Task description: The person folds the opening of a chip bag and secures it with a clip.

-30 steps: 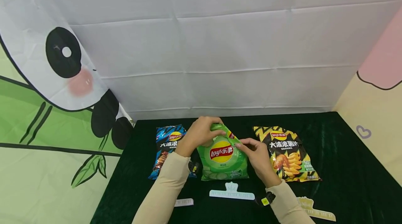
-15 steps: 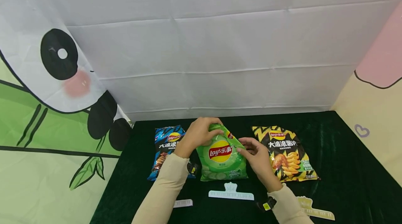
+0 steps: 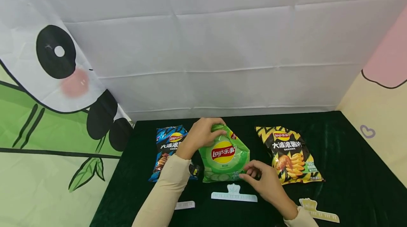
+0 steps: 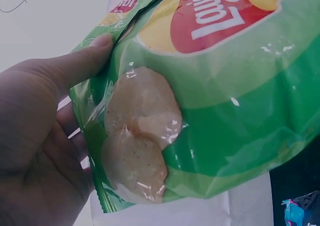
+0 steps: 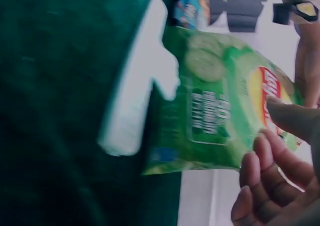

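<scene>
The green chip bag (image 3: 225,167) is held at the middle of the dark table (image 3: 353,170), and it can be judged light, soft and crinkly, with a glossy film likely to slip and chips inside easily crushed. It is best taken by its thin upper edge, with the plump belly left unsqueezed. That edge is pinched by the left hand (image 3: 201,135), thumb laid on the front. Beside the lower right corner, the right hand (image 3: 265,181) is poised with fingers loosely bent and nothing held; whether the film is touched cannot be told. The bag is flanked by a blue bag (image 3: 166,152) and a yellow-and-black bag (image 3: 289,156), and a pale blue clip (image 3: 234,195) is seen just before it.
</scene>
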`<control>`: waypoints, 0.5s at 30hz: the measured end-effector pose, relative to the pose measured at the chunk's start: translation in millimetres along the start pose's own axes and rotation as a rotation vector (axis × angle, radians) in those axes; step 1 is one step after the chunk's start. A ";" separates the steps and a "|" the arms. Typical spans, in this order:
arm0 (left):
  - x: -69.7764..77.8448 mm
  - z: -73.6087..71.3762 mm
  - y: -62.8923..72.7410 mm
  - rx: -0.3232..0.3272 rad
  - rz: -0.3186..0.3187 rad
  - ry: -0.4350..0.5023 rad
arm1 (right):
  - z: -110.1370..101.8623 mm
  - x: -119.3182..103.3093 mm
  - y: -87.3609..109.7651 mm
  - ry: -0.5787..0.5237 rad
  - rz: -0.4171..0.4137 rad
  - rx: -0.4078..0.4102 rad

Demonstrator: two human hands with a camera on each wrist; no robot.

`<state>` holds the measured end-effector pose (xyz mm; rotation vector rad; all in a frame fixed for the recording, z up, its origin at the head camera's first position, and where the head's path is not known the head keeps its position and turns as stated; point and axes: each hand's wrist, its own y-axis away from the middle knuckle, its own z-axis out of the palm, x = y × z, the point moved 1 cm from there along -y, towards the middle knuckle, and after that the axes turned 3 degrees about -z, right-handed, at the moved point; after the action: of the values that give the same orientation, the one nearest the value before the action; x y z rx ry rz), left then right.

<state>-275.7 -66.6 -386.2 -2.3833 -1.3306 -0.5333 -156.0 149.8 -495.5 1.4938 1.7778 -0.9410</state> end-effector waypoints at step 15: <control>0.5 0.8 0.4 -0.004 -0.003 -0.004 | 38.4 9.9 23.9 0.224 0.081 -0.191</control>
<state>-275.0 -66.1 -386.6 -2.3875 -1.3368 -0.5327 -133.3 125.6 -527.8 1.5827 1.8882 -0.5640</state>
